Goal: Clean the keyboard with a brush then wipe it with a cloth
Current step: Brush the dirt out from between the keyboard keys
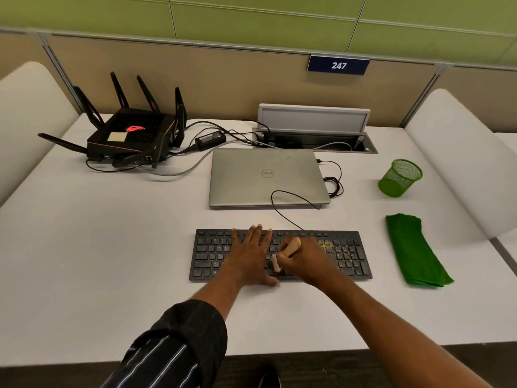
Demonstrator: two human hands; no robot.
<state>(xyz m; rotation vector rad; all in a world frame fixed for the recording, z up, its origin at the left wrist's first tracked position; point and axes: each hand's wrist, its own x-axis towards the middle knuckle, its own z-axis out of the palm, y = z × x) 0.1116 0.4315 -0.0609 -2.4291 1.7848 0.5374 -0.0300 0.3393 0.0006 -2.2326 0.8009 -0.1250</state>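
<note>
A black keyboard lies on the white desk in front of me, with yellowish crumbs scattered over its right keys. My left hand rests flat on the middle keys, fingers straight and spread. My right hand grips a small brush by its light wooden handle, and the brush's pale head touches the lower middle keys. A folded green cloth lies on the desk to the right of the keyboard, apart from both hands.
A closed silver laptop sits just behind the keyboard, with the keyboard's black cable looping over it. A green mesh cup stands at the right. A black router with antennas, a power adapter and an open cable box sit at the back.
</note>
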